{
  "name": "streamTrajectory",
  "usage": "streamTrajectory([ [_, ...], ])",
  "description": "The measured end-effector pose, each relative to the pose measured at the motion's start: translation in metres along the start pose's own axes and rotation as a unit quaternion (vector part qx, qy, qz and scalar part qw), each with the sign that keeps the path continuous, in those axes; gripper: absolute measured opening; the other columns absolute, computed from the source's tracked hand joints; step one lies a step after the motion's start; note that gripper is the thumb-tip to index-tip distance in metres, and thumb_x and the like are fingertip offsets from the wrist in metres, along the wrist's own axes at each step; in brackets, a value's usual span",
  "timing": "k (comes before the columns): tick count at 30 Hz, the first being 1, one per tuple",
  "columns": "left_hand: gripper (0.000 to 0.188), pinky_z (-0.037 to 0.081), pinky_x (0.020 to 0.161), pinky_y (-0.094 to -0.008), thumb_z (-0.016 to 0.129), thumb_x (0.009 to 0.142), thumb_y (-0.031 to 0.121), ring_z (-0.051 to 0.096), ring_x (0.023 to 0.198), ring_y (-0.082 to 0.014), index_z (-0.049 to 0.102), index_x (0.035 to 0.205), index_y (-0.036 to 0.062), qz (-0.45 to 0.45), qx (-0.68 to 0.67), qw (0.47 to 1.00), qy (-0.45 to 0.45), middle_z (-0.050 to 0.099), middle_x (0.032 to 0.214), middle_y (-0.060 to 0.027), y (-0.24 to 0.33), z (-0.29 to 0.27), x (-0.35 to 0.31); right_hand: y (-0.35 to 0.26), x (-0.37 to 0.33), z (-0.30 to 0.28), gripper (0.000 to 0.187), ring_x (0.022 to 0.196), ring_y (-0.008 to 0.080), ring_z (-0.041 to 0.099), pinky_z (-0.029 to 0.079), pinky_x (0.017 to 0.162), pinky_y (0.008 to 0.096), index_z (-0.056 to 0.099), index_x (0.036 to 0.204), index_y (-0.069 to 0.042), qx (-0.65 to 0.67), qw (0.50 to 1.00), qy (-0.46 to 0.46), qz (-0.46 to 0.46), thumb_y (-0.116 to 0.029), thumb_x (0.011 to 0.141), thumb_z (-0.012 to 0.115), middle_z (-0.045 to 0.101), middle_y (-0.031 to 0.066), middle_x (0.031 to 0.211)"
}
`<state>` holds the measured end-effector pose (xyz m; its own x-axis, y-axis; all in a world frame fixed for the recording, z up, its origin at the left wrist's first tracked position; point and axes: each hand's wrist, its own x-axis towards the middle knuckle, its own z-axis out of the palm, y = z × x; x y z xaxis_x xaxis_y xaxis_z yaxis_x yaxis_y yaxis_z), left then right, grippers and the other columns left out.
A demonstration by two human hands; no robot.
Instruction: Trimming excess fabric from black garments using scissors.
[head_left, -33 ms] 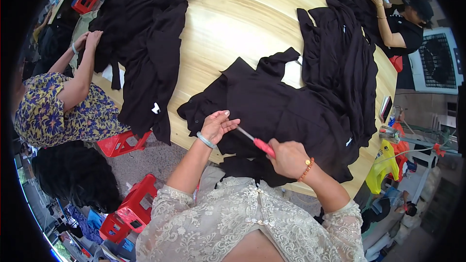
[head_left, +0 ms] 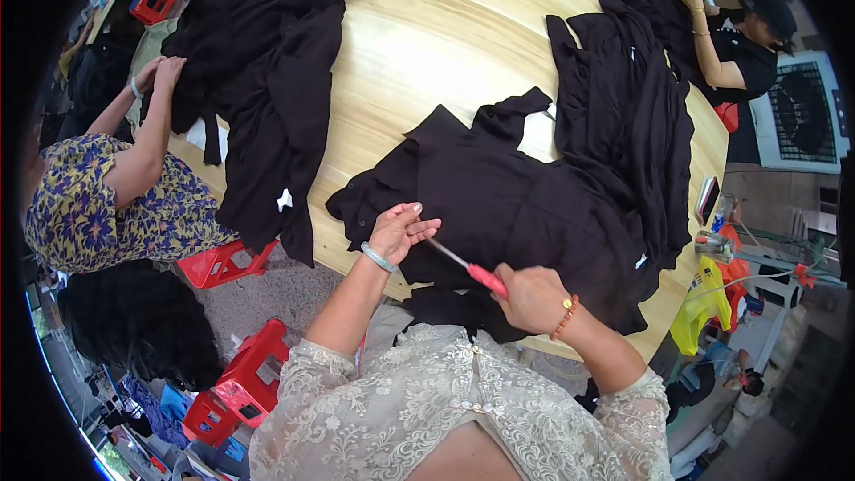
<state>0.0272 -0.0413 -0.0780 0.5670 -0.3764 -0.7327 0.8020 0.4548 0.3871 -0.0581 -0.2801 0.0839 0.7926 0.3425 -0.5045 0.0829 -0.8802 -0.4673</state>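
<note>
A black garment (head_left: 472,183) with a collar and sleeves lies spread on the pale wooden table (head_left: 436,36) in front of me. At its near edge, my left hand (head_left: 403,233) is closed in a pinch on the dark cloth; the pinched part is mostly hidden by the fingers. My right hand (head_left: 534,298) grips a screwdriver-like tool (head_left: 484,278) by its pink-red handle. The thin metal shaft slants up and left, its end beside my left fingertips; the tip itself is hard to make out.
More black garments (head_left: 614,107) are heaped at right, and others (head_left: 276,80) hang over the table's left side. A person in a flowered top (head_left: 107,187) handles those at left; another person (head_left: 744,58) works at far right. Red stools (head_left: 254,370) stand at lower left.
My right hand has shifted slightly down and right with the tool, whose handle is a little lower. My left hand stays in place.
</note>
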Motion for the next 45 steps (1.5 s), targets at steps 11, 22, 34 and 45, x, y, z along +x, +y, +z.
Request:
streamTrajectory([
  [11,0.006,0.055,0.09,-0.0472,0.055,0.097,0.011,0.068,0.095,-0.0355,0.055,0.099,0.0051,-0.037,-0.004,0.997,-0.062,0.064,0.091,-0.0106,-0.001,-0.01,0.001,-0.016,0.008,-0.008,0.02,0.065,0.0385,0.066,0.052,0.061,0.0467,0.057,0.091,-0.001,0.014,0.997,-0.018,0.074,-0.021,0.087,0.061,0.064,0.0203,0.066],
  [22,0.009,0.059,0.08,-0.0415,0.057,0.096,0.01,0.069,0.094,-0.0354,0.054,0.104,0.0069,-0.082,0.023,0.994,-0.07,0.063,0.091,-0.0053,0.017,-0.005,-0.001,-0.025,0.024,-0.01,0.022,0.066,0.038,0.064,0.051,0.062,0.0473,0.056,0.098,-0.005,0.034,0.99,0.033,0.136,-0.022,0.087,0.063,0.062,0.0194,0.067],
  [34,0.012,0.056,0.058,-0.0235,0.066,0.091,0.011,0.069,0.07,-0.0151,0.058,0.098,0.0066,-0.038,0.086,0.995,-0.026,0.064,0.083,-0.0028,0.05,0.002,0.052,-0.032,0.043,-0.013,0.02,0.064,0.0389,0.064,0.051,0.06,0.0485,0.057,0.094,-0.004,0.033,0.983,0.077,0.163,-0.022,0.088,0.062,0.062,0.0202,0.065],
  [45,0.008,0.047,0.068,-0.0217,0.07,0.088,0.013,0.056,0.073,-0.0057,0.065,0.094,0.0103,0.007,0.127,0.992,-0.004,0.063,0.083,0.0037,0.054,0.004,0.044,-0.027,0.047,-0.026,0.021,0.065,0.039,0.065,0.053,0.06,0.0478,0.057,0.088,-0.002,0.038,0.989,0.055,0.133,-0.021,0.086,0.064,0.063,0.0213,0.066],
])
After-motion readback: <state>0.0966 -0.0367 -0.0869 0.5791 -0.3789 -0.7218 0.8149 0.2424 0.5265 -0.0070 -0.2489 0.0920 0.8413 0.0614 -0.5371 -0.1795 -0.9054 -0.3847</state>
